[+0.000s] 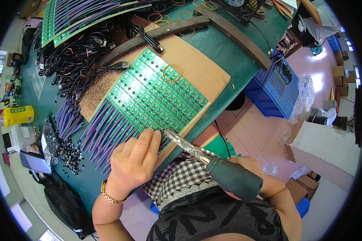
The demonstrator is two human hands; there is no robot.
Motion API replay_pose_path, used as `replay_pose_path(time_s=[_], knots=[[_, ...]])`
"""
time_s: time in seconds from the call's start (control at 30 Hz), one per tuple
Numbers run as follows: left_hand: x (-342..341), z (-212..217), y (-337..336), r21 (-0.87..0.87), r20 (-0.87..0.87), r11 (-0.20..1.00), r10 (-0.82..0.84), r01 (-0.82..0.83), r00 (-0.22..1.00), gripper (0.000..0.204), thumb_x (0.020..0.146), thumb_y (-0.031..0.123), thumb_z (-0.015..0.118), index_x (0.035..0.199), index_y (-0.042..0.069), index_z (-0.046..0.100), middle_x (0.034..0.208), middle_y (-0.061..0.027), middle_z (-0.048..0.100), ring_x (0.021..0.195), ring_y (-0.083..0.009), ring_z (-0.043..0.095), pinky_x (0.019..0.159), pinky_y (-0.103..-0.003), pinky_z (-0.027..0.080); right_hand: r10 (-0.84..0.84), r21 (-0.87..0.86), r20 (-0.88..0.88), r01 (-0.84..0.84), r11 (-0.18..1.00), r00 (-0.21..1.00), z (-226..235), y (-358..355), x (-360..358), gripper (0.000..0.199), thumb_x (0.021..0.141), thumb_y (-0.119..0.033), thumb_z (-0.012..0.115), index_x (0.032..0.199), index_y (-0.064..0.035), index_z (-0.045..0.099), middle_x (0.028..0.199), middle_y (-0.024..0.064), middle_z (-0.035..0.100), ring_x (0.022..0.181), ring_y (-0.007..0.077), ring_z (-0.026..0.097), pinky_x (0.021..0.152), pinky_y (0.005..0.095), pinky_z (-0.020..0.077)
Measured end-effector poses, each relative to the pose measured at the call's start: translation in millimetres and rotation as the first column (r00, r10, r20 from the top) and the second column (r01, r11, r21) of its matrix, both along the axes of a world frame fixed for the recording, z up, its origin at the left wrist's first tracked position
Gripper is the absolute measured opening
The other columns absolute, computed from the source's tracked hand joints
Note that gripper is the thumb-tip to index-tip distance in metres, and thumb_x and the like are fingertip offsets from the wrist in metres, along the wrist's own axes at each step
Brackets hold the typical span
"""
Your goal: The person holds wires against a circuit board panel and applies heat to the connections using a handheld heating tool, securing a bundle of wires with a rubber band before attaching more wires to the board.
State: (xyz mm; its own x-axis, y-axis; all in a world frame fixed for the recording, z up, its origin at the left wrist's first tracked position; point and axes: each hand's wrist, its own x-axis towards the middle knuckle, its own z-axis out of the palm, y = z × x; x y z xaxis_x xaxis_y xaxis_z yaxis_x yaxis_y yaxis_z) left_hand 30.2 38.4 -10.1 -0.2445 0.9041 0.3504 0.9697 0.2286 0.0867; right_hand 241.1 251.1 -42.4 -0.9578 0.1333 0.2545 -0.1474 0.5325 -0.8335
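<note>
A panel of green circuit boards [149, 90] lies on a brown board [208, 76], with rows of small parts on it. Striped multicoloured wires [108, 134] run off its near left edge. At the panel's near edge, my left hand [134, 158] has its fingers pressed together, and the fingertips hide what they pinch. My right hand [247, 162] grips a soldering iron [189, 148] by its dark wrapped handle. The iron's tip points at the panel edge, close beside my left fingertips. A rubber band [173, 73] rests on the panel.
Black cables [78, 60] are heaped at the far left beside more wired panels [88, 18]. Dark bars [237, 42] lie across the back. Small black parts [68, 154] and a yellow bottle [18, 115] sit left. A blue crate [269, 94] stands right, below the table.
</note>
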Motion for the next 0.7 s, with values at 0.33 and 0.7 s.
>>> replay_pose_path(time_s=[0.33, 0.7], knots=[[1.1, 1.9, -0.2, -0.015, -0.029, 1.0, 0.001, -0.002, 1.0, 0.034, 0.072, 0.008, 0.064, 0.103, -0.005, 0.067, 0.102, -0.0159, 0.065, 0.063, -0.015, 0.057, 0.049, -0.025, 0.041, 0.081, 0.014, 0.331, -0.091, 0.996, 0.94, 26.7, 5.6, 4.6, 0.029, 0.067, -0.023, 0.076, 0.091, -0.0104, 0.067, 0.076, 0.0077, 0.065, 0.071, 0.0291, 0.065, 0.062, 0.0375, 0.05], [4.5, 2.8, 2.3, -0.03, -0.082, 1.0, 0.004, -0.007, 0.997, 0.032, 0.074, 0.01, 0.065, 0.103, -0.004, 0.067, 0.101, -0.0146, 0.065, 0.061, -0.0136, 0.054, 0.048, -0.024, 0.038, 0.11, -0.077, 0.226, -0.095, 0.993, 0.968, 19.6, 7.1, 7.3, 0.032, 0.066, -0.022, 0.076, 0.093, -0.0075, 0.066, 0.081, 0.0084, 0.066, 0.072, 0.0302, 0.065, 0.063, 0.0375, 0.0504]])
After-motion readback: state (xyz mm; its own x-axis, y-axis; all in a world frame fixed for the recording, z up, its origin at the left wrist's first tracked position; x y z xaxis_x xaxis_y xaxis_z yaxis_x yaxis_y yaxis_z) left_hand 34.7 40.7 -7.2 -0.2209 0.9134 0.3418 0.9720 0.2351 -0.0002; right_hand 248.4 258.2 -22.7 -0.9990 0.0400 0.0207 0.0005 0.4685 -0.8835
